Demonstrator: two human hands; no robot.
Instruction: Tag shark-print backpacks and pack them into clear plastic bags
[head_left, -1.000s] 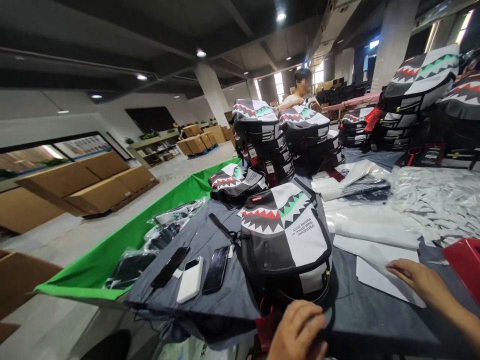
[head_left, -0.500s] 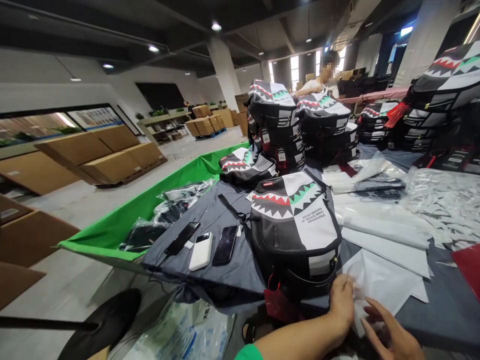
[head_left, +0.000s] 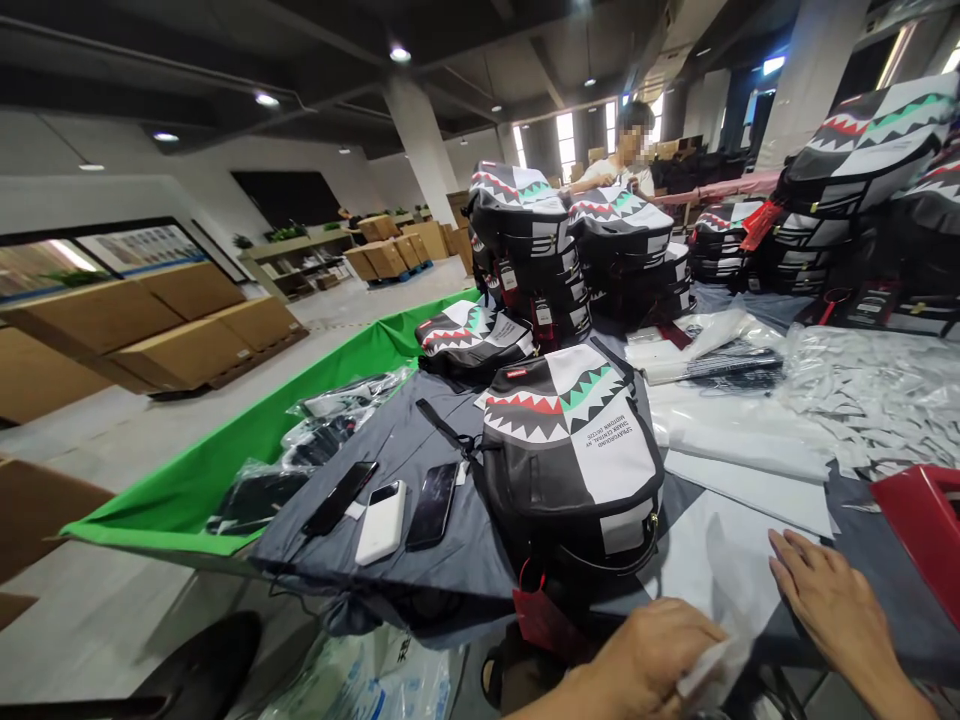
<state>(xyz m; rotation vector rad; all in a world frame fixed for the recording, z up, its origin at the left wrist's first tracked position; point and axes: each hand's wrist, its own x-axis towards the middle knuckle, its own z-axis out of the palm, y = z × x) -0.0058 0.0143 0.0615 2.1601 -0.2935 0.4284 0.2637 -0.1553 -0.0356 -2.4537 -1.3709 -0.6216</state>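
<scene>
My left hand (head_left: 656, 645) is closed on a thin, translucent white sheet (head_left: 724, 590) near the table's front edge; whether it is paper or a plastic bag I cannot tell. To its right, my right hand (head_left: 829, 600) is open, fingers stretched out over the white sheets (head_left: 750, 485) and holding nothing. Left of the sheets lies a black, grey and white backpack (head_left: 570, 460) with a shark-mouth print, its front facing up. A red tag (head_left: 544, 615) hangs from its near end.
Left on the dark tablecloth lie two phones (head_left: 339, 497) (head_left: 433, 507) and a white power bank (head_left: 381, 522). Stacked backpacks (head_left: 529, 225) stand behind. A green-lined bin (head_left: 150, 510) holds bagged items. A red object (head_left: 919, 530) sits at right; a person (head_left: 619, 165) stands beyond.
The view has turned slightly right. My left hand has come nearer with the white sheet in its grip. My right hand has moved away from it and opened out over the sheets.
</scene>
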